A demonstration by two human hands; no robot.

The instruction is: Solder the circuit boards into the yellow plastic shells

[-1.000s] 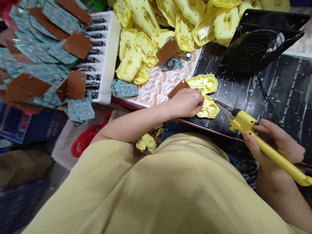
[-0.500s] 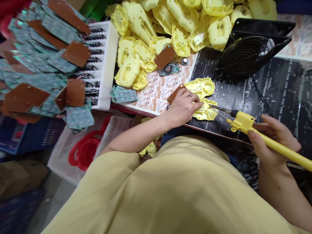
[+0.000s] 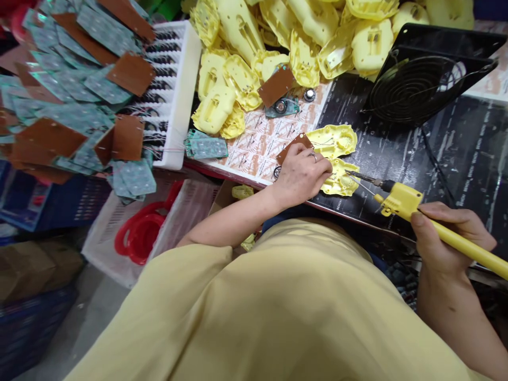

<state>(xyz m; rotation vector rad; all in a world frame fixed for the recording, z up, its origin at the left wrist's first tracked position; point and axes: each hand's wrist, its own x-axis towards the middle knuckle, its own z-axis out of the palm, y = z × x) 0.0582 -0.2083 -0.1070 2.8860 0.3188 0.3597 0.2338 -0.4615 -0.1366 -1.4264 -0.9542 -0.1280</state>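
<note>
My right hand [image 3: 454, 233] is wrapped around a yellow soldering iron [image 3: 402, 201] with a thin solder feed tube alongside its tip. The iron's tip reaches the near yellow plastic shell half [image 3: 342, 182], which lies open side up. My left hand [image 3: 304, 172], with a ring on one finger, is closed over that shell's left end; what its fingertips pinch is hidden. Just behind lies a second yellow shell half [image 3: 337, 139] with thin wires across it. A brown circuit board [image 3: 294, 147] shows behind my left hand, and part of a small round speaker [image 3: 277, 172] beside it.
Yellow shells [image 3: 238, 37] are heaped at the back. A black fan [image 3: 416, 90] stands at the back right, its cable crossing the bench. Circuit boards [image 3: 63, 132] pile up on the left beside a white foam tray [image 3: 180, 100]. A crate [image 3: 105, 238] with red handles sits below.
The view has shifted slightly. My right hand's fingers have closed more tightly around the soldering iron. My left hand stays at the near shell, and the iron's tip remains over it.
</note>
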